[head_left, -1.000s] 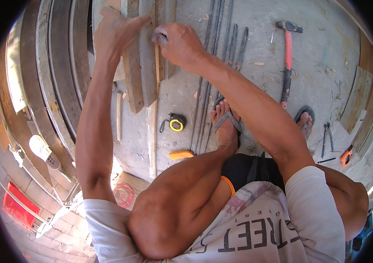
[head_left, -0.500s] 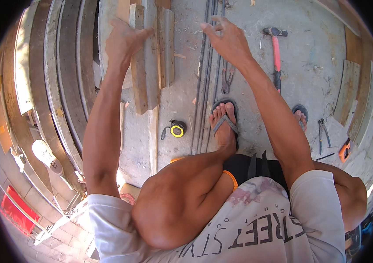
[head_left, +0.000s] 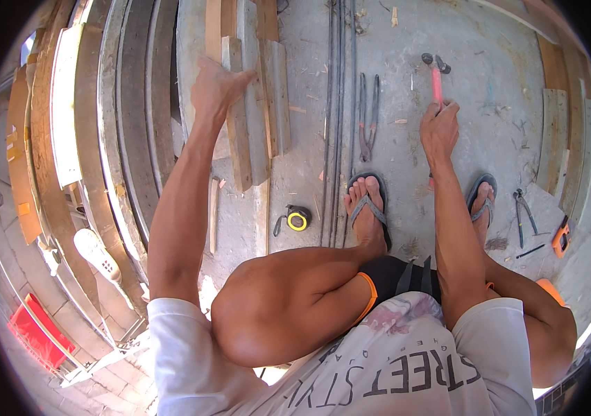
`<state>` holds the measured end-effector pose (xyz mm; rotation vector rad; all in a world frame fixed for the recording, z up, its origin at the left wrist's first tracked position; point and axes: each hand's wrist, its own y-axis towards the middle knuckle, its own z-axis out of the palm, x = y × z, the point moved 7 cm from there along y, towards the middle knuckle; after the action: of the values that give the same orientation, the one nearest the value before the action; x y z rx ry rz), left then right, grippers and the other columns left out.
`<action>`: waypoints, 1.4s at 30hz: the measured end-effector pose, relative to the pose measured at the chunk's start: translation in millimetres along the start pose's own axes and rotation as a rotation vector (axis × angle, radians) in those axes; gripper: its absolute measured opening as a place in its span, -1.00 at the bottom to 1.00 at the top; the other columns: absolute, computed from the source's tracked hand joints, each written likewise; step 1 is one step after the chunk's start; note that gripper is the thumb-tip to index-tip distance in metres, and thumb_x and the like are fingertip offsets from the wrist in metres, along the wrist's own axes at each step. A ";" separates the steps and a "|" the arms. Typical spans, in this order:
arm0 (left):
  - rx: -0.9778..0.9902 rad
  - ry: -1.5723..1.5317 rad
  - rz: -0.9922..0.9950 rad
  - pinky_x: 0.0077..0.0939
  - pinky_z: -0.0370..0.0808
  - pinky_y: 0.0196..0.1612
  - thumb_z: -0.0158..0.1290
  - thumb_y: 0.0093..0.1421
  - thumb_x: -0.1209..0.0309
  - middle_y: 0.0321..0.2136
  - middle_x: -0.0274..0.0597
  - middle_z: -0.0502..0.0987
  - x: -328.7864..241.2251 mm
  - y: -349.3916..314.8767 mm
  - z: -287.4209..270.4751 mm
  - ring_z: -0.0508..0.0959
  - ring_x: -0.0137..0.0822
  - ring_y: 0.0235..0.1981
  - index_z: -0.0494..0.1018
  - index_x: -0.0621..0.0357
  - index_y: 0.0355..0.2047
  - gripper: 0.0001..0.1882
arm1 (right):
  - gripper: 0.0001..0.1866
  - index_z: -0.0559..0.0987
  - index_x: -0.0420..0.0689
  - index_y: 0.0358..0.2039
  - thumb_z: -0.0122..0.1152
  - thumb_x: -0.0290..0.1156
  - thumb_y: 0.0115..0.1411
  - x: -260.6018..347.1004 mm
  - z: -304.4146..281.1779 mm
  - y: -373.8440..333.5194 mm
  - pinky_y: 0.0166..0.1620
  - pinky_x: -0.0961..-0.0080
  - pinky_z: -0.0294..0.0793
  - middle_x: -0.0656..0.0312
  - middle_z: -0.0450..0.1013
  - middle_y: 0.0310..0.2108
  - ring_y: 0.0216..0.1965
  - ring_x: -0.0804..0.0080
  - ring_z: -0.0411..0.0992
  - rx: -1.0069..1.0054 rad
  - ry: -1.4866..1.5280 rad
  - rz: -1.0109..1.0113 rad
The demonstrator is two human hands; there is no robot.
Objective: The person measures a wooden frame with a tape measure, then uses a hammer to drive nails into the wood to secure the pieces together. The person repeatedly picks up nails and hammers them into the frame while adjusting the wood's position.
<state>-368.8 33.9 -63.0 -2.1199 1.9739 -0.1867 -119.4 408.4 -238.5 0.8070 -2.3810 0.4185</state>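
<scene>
My right hand (head_left: 440, 132) is wrapped round the handle of a claw hammer (head_left: 437, 87), whose dark head points away from me and whose pink-red handle runs down under my palm. On the left, my left hand (head_left: 216, 90) lies at a stack of wooden battens (head_left: 239, 145), thumb spread out over the wood and fingers apart and slightly blurred. Long pincers (head_left: 367, 125) with dark handles lie on the concrete between my hands. A black and yellow tape measure (head_left: 298, 218) sits in front of my left knee.
Several thin steel rods (head_left: 334, 132) run lengthwise along the concrete floor. Long planks (head_left: 129, 104) lie at the far left, more boards (head_left: 553, 132) at the right. End-cutting pliers (head_left: 523, 215) and an orange-handled tool (head_left: 561, 239) lie beyond my right foot.
My right hand has moved right from above the rods and pincers and taken hold of the hammer's handle. My left hand stays by the battens; the whole view has shifted slightly.
</scene>
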 end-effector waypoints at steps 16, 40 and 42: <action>-0.001 -0.010 -0.034 -0.15 0.63 -0.02 0.44 -0.10 -0.05 -0.16 0.38 0.63 -1.5 -5.3 -2.3 0.70 0.16 -0.13 0.24 0.59 0.14 0.06 | -0.49 0.35 -0.09 -0.35 -0.16 0.09 0.55 173.1 77.2 -214.1 -0.66 0.49 0.25 0.35 0.24 -0.65 -0.72 0.54 0.25 0.758 1.035 0.441; -0.037 0.037 -0.001 -0.16 0.61 0.01 0.39 -0.12 -0.12 -0.13 0.30 0.66 6.8 0.9 0.8 0.70 0.16 -0.11 0.20 0.62 0.24 0.17 | -0.60 0.26 0.01 -0.32 -0.14 0.05 0.54 207.5 58.9 -230.7 -0.57 0.50 0.25 0.43 0.13 -0.59 -0.65 0.58 0.15 0.887 1.323 0.822; -0.048 0.021 0.000 -0.15 0.61 0.01 0.40 -0.12 -0.11 -0.14 0.28 0.66 15.9 0.9 5.2 0.70 0.15 -0.12 0.20 0.61 0.23 0.17 | -0.61 0.25 0.04 -0.33 -0.14 0.04 0.55 189.9 43.6 -211.1 -0.57 0.50 0.25 0.44 0.13 -0.59 -0.64 0.58 0.16 0.644 1.411 0.816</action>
<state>-367.0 18.5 -69.3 -2.1567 2.0097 -0.1639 -127.1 141.1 -133.4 -0.3254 -1.0560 1.4959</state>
